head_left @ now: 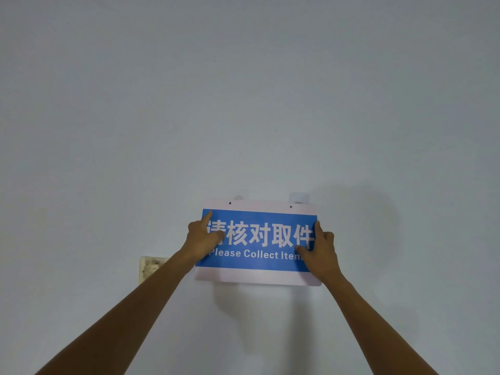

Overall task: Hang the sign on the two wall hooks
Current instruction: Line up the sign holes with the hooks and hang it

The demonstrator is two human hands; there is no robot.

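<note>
- A blue sign (258, 240) is held flat against a pale wall (243, 90), left hand (201, 239) and right hand (320, 251) each gripping one side edge.
- Its two top holes sit just below the wall hooks (298, 198); the left hook looks faint.
- The person should raise it evenly so each hole meets its hook.
</note>
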